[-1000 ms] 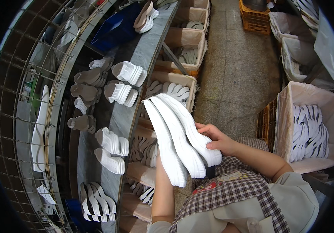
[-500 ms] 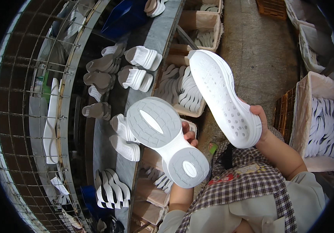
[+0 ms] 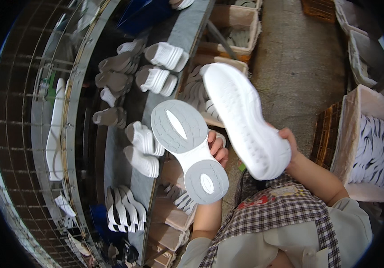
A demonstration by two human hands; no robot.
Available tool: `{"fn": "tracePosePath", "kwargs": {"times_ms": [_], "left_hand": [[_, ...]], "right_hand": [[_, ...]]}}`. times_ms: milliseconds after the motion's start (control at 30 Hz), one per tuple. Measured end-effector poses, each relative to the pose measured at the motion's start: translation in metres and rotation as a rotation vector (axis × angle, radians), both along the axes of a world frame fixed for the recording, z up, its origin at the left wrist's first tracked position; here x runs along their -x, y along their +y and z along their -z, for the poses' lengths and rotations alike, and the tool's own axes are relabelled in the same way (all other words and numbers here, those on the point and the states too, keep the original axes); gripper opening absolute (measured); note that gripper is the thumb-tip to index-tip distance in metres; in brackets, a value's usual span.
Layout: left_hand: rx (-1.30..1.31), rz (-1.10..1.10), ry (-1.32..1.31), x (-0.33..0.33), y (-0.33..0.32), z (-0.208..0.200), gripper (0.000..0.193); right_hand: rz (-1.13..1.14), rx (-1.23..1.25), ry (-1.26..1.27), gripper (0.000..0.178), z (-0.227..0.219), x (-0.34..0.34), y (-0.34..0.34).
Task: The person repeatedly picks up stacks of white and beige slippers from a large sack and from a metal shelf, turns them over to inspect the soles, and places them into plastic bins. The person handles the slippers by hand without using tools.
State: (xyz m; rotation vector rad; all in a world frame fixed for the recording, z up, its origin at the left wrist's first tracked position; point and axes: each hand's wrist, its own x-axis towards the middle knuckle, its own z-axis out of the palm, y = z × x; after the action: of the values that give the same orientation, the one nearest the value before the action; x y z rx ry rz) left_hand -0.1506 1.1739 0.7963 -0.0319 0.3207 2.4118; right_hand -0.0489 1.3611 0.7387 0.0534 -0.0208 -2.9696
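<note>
My left hand (image 3: 218, 147) is closed on the edge of a shoe sole (image 3: 189, 156), its fingers showing at the right side of the narrow waist. This sole turns its underside up: grey tread pads at both ends, white between them. Higher and to the right, my right hand (image 3: 289, 141) grips the heel end of a white shoe sole (image 3: 244, 118). Its dimpled inner face shows, slanting with the toe toward the upper left. The two soles are apart. Much of my left palm is hidden behind the grey-and-white sole.
Left of my hands runs a long metal bench (image 3: 134, 187) with stacked white soles (image 3: 142, 161) and grey-brown ones (image 3: 113, 80). Beyond it stands a wire mesh guard (image 3: 17, 129). Lined crates of soles sit under the bench, and another lined crate (image 3: 350, 147) stands at right.
The right-hand sole has moved left and slightly down, tilting so its side wall shows more. The left-hand sole has turned a little more upright and its heel end has shifted up and left.
</note>
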Motion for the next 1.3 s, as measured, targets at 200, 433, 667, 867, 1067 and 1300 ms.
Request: {"fn": "tracePosePath", "kwargs": {"times_ms": [200,433,667,867,1067,1300], "left_hand": [[-0.116,0.011,-0.035,0.002,-0.007,-0.002,0.035],[0.063,-0.059,0.103,-0.003,-0.002,-0.005,0.038],[0.553,-0.001,0.139,-0.025,-0.013,-0.002,0.036],[0.452,-0.169,0.125,-0.024,-0.103,-0.023,0.032],[0.515,-0.373,0.206,0.024,-0.254,-0.072,0.030],[0.987,-0.394,0.002,0.133,-0.357,-0.080,0.030]], "right_hand": [[0.011,0.046,0.015,0.083,0.008,0.001,0.008],[0.045,-0.125,0.012,0.087,0.004,0.006,0.004],[-0.199,-0.453,-0.089,0.088,-0.010,0.015,-0.025],[-0.360,-0.857,0.411,0.067,-0.024,0.044,-0.073],[-0.395,-0.894,0.359,0.053,-0.008,0.053,-0.088],[-0.463,-0.959,-0.008,0.033,0.034,0.021,-0.088]]}}
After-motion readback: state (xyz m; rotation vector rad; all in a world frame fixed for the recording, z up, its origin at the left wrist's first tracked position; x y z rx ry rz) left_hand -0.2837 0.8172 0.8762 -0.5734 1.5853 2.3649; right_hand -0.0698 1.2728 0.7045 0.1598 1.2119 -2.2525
